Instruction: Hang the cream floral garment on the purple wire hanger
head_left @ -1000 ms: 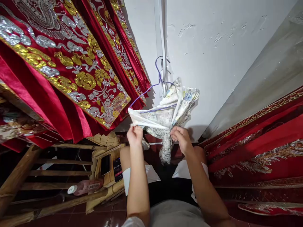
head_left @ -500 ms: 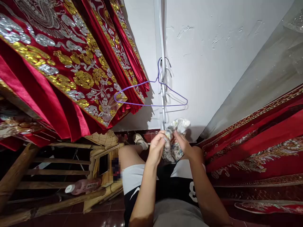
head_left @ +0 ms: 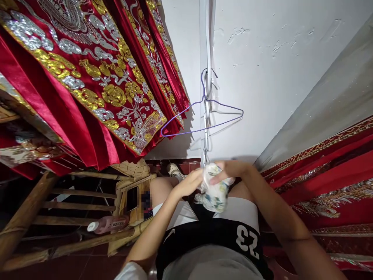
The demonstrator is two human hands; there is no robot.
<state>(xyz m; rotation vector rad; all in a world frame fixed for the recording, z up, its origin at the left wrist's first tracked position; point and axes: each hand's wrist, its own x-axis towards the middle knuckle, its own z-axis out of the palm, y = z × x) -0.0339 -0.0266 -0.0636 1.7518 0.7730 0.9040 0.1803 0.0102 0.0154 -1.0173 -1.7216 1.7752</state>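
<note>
A white cloth with a blue and green flower print (head_left: 214,192) is bunched into a small bundle above my lap. My left hand (head_left: 189,183) presses against its left side with fingers curled on it. My right hand (head_left: 230,170) grips it from above and the right. Above the hands a bare purple wire hanger (head_left: 204,116) hangs from a hook on the white wall (head_left: 262,77).
Red drapes with gold and silver embroidery (head_left: 96,77) hang at the left. More red embroidered fabric (head_left: 329,182) lies at the right. A bamboo frame (head_left: 72,217) with a pink bottle (head_left: 107,224) stands at the lower left. I sit in black shorts marked 23 (head_left: 247,241).
The cloth came off the purple hanger, which now hangs bare and swings. Both hands brought the cloth down and bunched it into a tight bundle over my lap.
</note>
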